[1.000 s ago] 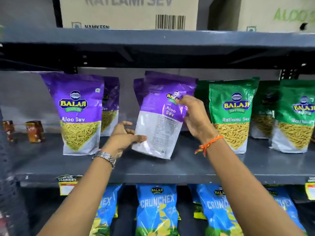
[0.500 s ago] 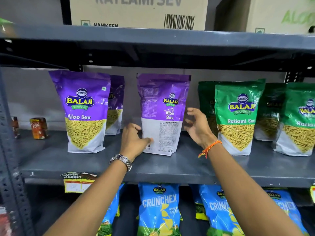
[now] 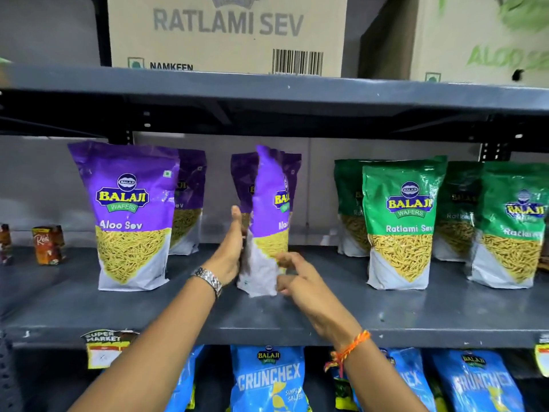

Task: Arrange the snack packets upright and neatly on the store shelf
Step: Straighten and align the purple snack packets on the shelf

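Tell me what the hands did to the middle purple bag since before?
The middle purple plastic Aloo Sev packet went from tilted to standing on the grey metal shelf, then turned from back-facing towards its front. The left hand presses flat on its side; the right hand dropped to hold its lower corner. The green Ratlami Sev packets stayed put.

Shelf (image 3: 89, 307), left end: small cartons (image 3: 47, 245).
Left of centre: Aloo Sev packet (image 3: 130, 215) upright near the front edge; second packet (image 3: 190, 203) behind it, offset right.
Centre: turned packet (image 3: 267, 209) standing edge-on, with the left hand (image 3: 228, 251) flat on its left side and the right hand (image 3: 300, 281) touching its lower right. Rear packet (image 3: 242, 179) stands behind it.
Right half: Ratlami Sev packets (image 3: 401, 224), two in front, two behind.
Shelf above: boxes (image 3: 225, 34).
Shelf below: Crunchex packets (image 3: 267, 379).
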Available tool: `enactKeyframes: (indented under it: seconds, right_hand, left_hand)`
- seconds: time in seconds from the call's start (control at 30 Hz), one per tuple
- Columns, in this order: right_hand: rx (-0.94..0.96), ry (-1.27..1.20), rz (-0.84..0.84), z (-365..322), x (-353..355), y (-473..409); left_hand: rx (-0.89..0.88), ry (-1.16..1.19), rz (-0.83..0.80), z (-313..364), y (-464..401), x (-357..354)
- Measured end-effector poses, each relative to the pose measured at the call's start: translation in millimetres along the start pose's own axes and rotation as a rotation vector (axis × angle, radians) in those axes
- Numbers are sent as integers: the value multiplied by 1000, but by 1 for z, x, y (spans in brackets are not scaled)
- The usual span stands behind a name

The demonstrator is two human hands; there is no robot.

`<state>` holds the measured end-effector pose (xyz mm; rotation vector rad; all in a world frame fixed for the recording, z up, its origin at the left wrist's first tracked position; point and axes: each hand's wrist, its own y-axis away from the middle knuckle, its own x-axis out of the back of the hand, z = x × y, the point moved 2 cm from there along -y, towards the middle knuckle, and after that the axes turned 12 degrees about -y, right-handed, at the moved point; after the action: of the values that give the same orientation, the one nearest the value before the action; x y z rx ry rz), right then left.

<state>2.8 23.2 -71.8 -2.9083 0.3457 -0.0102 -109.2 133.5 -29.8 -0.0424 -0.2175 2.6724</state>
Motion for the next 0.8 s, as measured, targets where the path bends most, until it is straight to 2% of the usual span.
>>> enactKeyframes:
  seconds: [0.07,0.17,0.23,0.27,0.3,0.37,0.43,0.57,0.63,0.73,0.8]
  right_hand:
    - [17,-17,-19,-7,-1,-2]
    - [75,-47,88,-16,26,-35]
    - [64,27,141,-15,44,-53]
    - [78,79,144,-8,48,-54]
    - [54,97,112,-6,49,-59]
    - [-153,75,-1,58,49,-37]
    - [-171,91,4,77,48,-34]
    - [-71,200,133,80,40,-40]
    - [-46,205,101,76,39,-40]
    - [-52,59,-104,65,41,-46]
    - [-41,11,-148,52,42,-54]
  left_hand:
    - [17,60,-41,5,-6,12]
    - [-43,24,86,13,-10,28]
    - [-116,-6,146,1,0,34]
    - [-95,-43,153,-5,19,33]
    - [-78,-86,142,-7,25,28]
    - [29,-202,39,-73,51,16]
    - [7,-336,-56,-98,50,14]
    - [38,-429,-53,-103,29,23]
    - [12,-457,-128,-104,21,37]
    - [-55,-513,-169,-96,16,46]
    - [-110,-520,-181,-79,9,42]
